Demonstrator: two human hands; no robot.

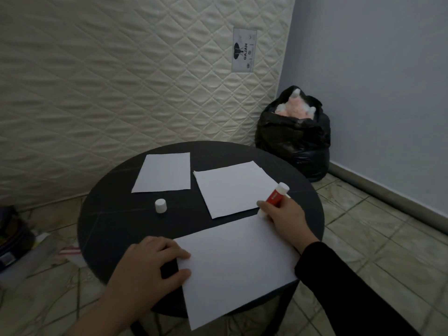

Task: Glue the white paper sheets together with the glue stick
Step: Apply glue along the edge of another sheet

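Note:
Three white paper sheets lie on a round black table (114, 221). The nearest sheet (237, 267) overhangs the table's front edge. My left hand (148, 265) presses its left edge with fingertips and thumb. My right hand (283, 219) grips a red and white glue stick (276, 195), its lower end at the near sheet's top right corner. A second sheet (232, 190) lies beyond it, at the middle right. The third sheet (163, 172) is at the back left. The white glue cap (161, 205) stands alone on the table between the sheets.
A quilted mattress (121, 81) leans upright behind the table. A black bag (294, 139) holding a pink plush toy sits in the corner at the right. Books and papers (17, 241) lie on the tiled floor at the left.

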